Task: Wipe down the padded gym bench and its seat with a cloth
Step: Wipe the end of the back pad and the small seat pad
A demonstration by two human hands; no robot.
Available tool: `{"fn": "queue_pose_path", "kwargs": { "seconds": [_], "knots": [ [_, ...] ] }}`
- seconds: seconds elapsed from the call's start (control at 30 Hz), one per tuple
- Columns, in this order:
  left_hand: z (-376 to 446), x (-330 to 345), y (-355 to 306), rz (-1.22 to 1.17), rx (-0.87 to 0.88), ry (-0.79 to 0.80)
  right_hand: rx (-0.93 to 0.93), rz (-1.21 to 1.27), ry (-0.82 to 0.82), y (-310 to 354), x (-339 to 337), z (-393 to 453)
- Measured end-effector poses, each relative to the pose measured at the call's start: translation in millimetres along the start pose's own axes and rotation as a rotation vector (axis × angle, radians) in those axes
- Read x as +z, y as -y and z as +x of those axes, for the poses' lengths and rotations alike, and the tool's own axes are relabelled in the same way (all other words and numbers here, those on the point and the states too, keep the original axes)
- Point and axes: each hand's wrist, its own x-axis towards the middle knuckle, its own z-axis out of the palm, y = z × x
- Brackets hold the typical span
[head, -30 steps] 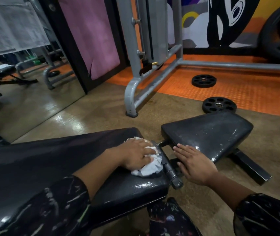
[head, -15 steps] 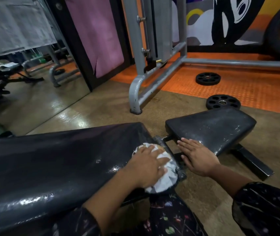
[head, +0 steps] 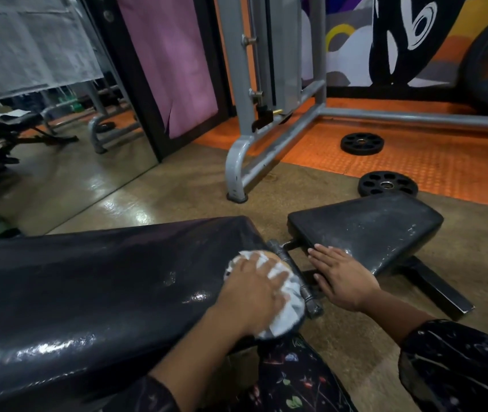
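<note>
The long black padded bench (head: pixel 94 286) stretches from the left edge to the middle of the head view, its surface shiny. My left hand (head: pixel 251 292) presses a white cloth (head: pixel 288 312) flat on the bench's right end, near its front corner. Past a metal hinge bar (head: pixel 296 278) lies the smaller black seat pad (head: pixel 370 227), dull with pale marks. My right hand (head: pixel 343 278) rests flat, fingers together, on the seat pad's near left edge and holds nothing.
A grey machine frame (head: pixel 236 171) stands on the floor behind the bench. Two black weight plates (head: pixel 388 184) lie on the orange mat and its edge. A mirror (head: pixel 43 144) fills the left. The bench's black foot (head: pixel 441 292) sticks out to the right.
My left hand has slid the cloth from the far part of the bench's end toward its near front corner. My right hand has stayed on the seat pad.
</note>
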Motion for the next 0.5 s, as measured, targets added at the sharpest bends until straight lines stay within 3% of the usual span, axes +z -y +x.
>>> {"fn": "queue_pose_path", "kwargs": {
  "seconds": [0.2,0.33,0.5],
  "knots": [
    [-16.7,2.1,34.3,-0.048,0.148,-0.003,-0.021,-0.011,-0.042,0.1,-2.6,5.3],
    [14.1,-8.7,63.1,-0.067,0.012,0.081,-0.024,-0.023,-0.050,-0.3,1.1,3.6],
    [26.6,-1.3,2.8,0.013,-0.016,0.075,0.001,-0.018,-0.026,-3.5,1.9,-5.0]
  ]
}}
